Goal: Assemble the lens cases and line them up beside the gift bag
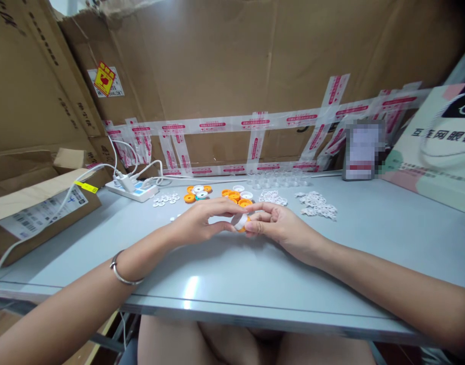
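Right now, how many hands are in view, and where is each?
2. The left hand is at the left side of the small white and orange piece, over the table; the right hand pinches that piece from the right. No other hand shows.

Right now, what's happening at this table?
A person has a small white and orange piece up over the table. The left hand and the right hand both hold it, from opposite sides. Behind the hands lie round orange and white parts, in two groups. Piles of white bits lie to the right of those, and clear pieces stand farther back.
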`<state>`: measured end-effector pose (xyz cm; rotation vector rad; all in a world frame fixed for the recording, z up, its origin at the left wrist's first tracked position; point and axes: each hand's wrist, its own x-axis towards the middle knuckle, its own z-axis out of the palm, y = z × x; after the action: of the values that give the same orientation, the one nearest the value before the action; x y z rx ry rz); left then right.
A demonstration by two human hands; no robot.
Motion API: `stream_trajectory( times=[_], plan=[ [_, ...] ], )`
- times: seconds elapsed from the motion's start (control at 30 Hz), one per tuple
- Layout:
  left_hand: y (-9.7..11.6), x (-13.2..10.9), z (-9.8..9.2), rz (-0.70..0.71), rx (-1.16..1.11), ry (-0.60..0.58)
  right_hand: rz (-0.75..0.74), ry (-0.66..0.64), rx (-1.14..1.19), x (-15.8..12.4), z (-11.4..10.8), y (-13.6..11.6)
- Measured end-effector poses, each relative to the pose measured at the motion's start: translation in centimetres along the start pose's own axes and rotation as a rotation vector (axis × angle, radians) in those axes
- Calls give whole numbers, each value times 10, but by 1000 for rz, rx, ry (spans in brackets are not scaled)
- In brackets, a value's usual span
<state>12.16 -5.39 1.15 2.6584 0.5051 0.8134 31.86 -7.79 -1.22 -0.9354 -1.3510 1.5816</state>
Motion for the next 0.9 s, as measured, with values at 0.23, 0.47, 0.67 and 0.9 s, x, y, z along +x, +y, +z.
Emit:
stream_trajectory(
  times=[0.23,0.47,0.67,0.9],
  plan=[
    [-1,1,0,-66,-27,32,73,-49,131,1,-3,3],
    [4,0,2,-119,73,-62,129,8,31,2,-4,7],
    [6,-1,6,-179,153,-56,133,8,10,2,-3,6],
    [4,-2,5,-158,30,-50,116,59,-102,2,-2,6]
  ],
)
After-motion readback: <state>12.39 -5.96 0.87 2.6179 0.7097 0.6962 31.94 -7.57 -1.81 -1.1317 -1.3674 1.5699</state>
